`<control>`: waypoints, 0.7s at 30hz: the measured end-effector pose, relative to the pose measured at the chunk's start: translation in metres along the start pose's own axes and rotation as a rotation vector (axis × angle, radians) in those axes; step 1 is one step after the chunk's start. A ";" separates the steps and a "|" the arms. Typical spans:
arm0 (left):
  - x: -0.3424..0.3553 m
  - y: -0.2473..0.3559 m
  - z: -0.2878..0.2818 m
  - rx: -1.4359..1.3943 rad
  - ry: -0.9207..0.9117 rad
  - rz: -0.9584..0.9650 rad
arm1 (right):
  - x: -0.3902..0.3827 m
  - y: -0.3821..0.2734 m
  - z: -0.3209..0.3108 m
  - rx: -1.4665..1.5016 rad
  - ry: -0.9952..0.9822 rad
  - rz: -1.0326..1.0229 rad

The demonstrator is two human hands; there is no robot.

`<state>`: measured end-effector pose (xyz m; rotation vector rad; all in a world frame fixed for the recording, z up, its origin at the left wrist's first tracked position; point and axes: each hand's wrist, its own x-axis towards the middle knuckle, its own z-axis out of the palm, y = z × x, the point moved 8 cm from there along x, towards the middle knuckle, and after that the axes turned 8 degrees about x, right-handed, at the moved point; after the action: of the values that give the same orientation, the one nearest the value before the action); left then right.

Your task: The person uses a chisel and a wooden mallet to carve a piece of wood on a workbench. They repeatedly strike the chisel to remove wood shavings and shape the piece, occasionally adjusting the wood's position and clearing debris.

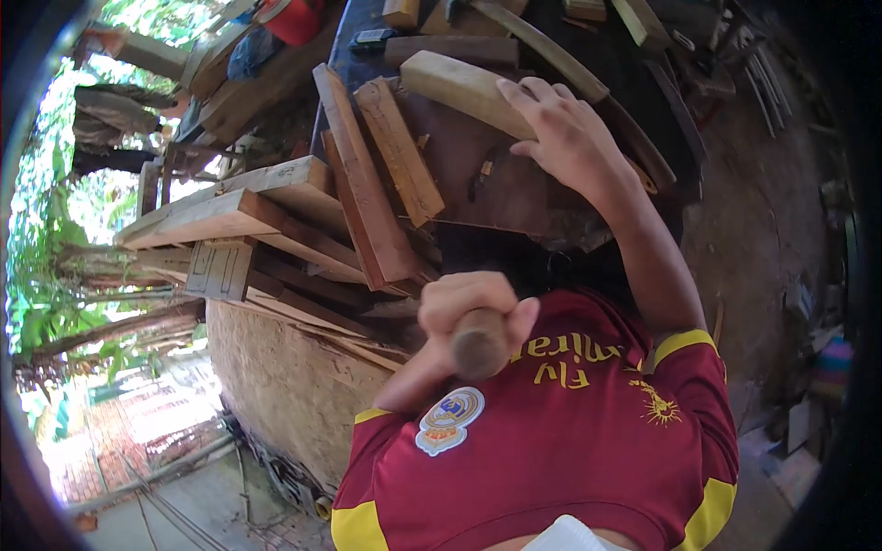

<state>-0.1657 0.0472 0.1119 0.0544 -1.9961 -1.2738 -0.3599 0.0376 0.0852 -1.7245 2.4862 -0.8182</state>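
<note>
My left hand (470,308) is closed in a fist in front of my chest. It grips a round-ended wooden handle (480,347), whose butt shows while the rest of the tool is hidden. Farther out, my right hand (562,131) lies on a pale wooden block (464,89), the fingers over its end and the thumb along its near side. The block rests on a brown work surface (459,156). Just beyond the right hand runs a long wooden handle (542,46) with a dark end.
Narrow planks (400,151) lie left of the work surface, beside a long reddish beam (363,174). More thick boards (234,211) are stacked farther left, jutting outward. A red bucket (290,20) stands at the far left. Several wood pieces lie along the far edge.
</note>
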 end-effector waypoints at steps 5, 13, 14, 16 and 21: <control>-0.011 -0.018 0.033 0.033 -0.016 0.142 | -0.044 -0.011 -0.014 0.013 0.193 -0.092; -0.008 -0.017 0.018 0.231 0.089 0.109 | -0.118 -0.053 0.002 0.780 -0.223 -0.225; -0.007 -0.016 0.018 0.271 0.080 0.142 | -0.121 -0.056 0.007 0.836 -0.224 -0.225; -0.003 -0.013 0.020 0.357 0.065 0.207 | -0.124 -0.055 0.017 0.906 -0.188 -0.212; 0.006 -0.021 0.028 0.516 -0.019 0.100 | -0.125 -0.032 0.028 0.924 -0.028 -0.112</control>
<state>-0.1944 0.0548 0.0926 0.1883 -2.2651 -0.6739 -0.2740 0.1274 0.0392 -1.4644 1.5358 -1.5820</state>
